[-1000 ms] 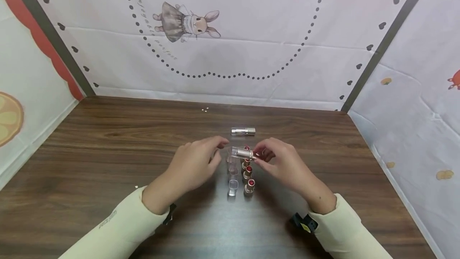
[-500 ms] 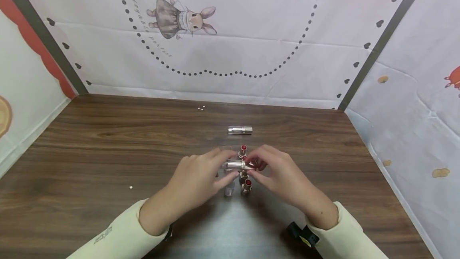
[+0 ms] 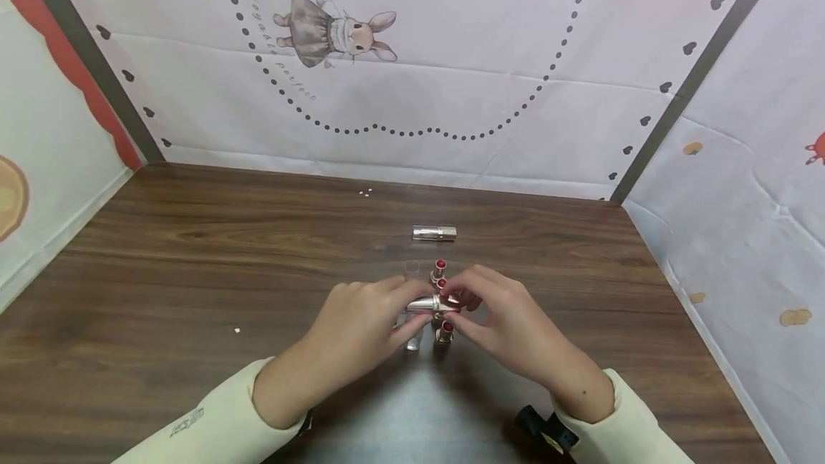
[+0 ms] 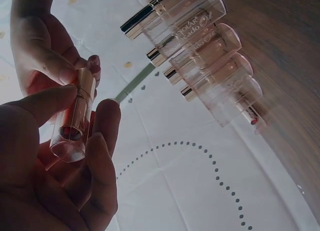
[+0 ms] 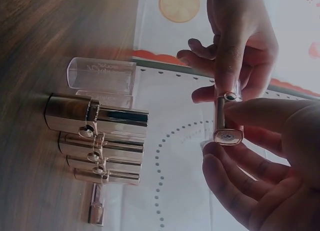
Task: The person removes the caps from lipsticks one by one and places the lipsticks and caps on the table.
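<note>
A lipstick (image 3: 422, 304) with a gold tube lies level between my two hands above the row on the table. My left hand (image 3: 361, 321) pinches its left end, where a clear cap (image 4: 70, 150) surrounds the dark red tip in the left wrist view. The thumb and fingers of my right hand (image 3: 509, 317) grip the base end, whose flat bottom (image 5: 229, 137) faces the right wrist camera. Below, several uncapped lipsticks (image 3: 445, 333) stand upright with red tips. Clear caps (image 3: 413, 342) stand in a row to their left, partly hidden by my left hand.
Beyond the row, a capped lipstick (image 3: 435, 233) lies on its side on the wooden table (image 3: 258, 235). Small white bits (image 3: 365, 193) lie near the back edge and another white bit (image 3: 237, 330) at the left. A printed cloth (image 3: 451, 34) hangs behind the table.
My left hand, apart from the lipstick a second ago, moved right and now pinches its capped end. My right hand brought the lipstick slightly nearer to me.
</note>
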`<state>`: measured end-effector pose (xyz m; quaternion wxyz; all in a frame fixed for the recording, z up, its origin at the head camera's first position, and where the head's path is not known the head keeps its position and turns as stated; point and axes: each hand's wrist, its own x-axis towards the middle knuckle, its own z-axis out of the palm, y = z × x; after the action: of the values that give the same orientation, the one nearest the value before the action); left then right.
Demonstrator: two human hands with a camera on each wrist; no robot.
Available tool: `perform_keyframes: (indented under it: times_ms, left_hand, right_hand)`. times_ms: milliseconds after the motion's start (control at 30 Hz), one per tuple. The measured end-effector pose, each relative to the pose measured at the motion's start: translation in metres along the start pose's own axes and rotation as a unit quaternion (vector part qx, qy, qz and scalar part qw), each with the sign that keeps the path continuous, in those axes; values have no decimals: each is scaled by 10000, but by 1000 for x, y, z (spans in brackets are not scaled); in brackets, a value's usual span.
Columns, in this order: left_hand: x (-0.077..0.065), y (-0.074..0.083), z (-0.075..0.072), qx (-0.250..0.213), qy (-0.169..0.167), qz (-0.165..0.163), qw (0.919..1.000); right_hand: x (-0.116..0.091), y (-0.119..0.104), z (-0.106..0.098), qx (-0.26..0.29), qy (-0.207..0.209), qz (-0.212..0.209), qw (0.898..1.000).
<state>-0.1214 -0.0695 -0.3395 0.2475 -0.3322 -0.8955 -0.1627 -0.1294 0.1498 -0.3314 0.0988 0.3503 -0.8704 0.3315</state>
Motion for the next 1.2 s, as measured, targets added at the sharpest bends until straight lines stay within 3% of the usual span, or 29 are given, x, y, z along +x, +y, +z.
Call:
perform_keyframes:
  times_ms: [200, 567, 800, 1200]
  left_hand:
    - [0, 3, -7, 4, 263, 95, 9996]
    - [-2, 6, -13, 24, 221, 145, 9996]
    - [-1, 5, -12, 48, 229, 97, 9997]
    - [-2, 5, -10, 136, 167, 35, 9998]
  right_hand:
    - [-1, 0, -1, 56, 65, -289, 9995]
    - [-4, -5, -1, -270, 37, -406, 9988]
    - [-4, -8, -1, -786, 146, -338, 9962]
    - [-5, -10, -2, -928, 174, -167, 9954]
